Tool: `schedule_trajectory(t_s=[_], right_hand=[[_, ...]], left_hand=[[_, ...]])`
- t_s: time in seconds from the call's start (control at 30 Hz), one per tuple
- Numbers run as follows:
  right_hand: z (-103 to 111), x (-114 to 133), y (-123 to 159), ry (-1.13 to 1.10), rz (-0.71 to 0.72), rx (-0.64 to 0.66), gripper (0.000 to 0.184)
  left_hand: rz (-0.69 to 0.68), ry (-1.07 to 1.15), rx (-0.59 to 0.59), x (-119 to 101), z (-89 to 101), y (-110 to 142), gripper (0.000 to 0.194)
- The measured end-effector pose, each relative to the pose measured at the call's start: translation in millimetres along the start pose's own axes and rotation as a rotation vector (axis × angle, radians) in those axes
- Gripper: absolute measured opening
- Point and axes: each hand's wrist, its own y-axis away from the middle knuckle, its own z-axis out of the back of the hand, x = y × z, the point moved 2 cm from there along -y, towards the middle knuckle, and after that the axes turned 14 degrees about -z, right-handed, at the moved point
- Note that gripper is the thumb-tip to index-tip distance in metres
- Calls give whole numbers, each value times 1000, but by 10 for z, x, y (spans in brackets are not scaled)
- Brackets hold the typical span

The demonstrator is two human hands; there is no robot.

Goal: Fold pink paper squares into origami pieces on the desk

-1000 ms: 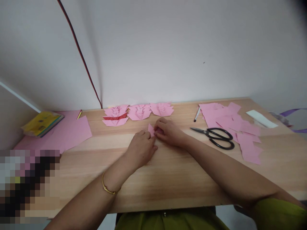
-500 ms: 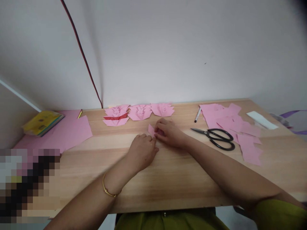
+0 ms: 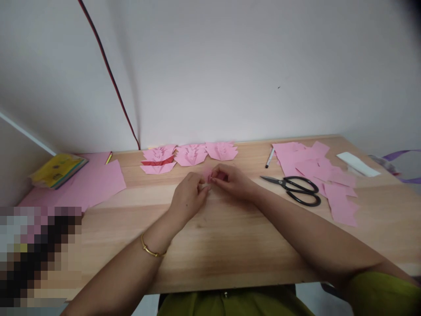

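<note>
Left hand (image 3: 189, 199) turned and shifted slightly left since half second ago, thumb now visible beside curled fingers. Right hand (image 3: 234, 181) about same place, thumb and fingers pinched narrow on small pink paper (image 3: 207, 170). Paper between hands, nearer person than folded papers (image 3: 191, 155); blurred, partly hidden by right hand. Left grip on paper: cannot tell. Lower left pixelated; green sleeve (image 3: 381, 287) cut off.

One pair of scissors (image 3: 280, 182) and one pen (image 3: 270, 157) are lying right of the fingers (image 3: 219, 169). One cable (image 3: 113, 83) is hanging beyond them, leftward, and one bracelet (image 3: 145, 248) is sitting behind.
</note>
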Motion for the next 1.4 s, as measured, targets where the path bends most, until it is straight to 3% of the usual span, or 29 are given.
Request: schedule_trajectory(t_s=[0.13,0.3,0.47,0.83,1.03,1.17,1.3,1.4], right_hand=[[-24,-11,1,-209,-17,51,11],[-44,-11,-13,-433,-37,90,24],[-37,18,12,-358,-43,182,16],[-13,18,15,-112,-31,40,32],[-33,27,26,-166,-25,37,29],[-25,8,3,-320,-32,-8,21],[3,-37,-32,-481,-97,-44,42],[4,-34,-29,-479,-129,-11,31]], left_hand=[[72,207,-5,91,-33,-32,13],[77,277,-8,117,-59,-44,27],[62,294,8,99,-50,-39,24],[94,385,6,86,-32,-46,26],[118,406,19,96,-29,-45,26],[170,518,-24,116,-63,-29,23],[268,674,-118,128,-100,-20,26],[285,725,-134,116,-108,-21,24]])
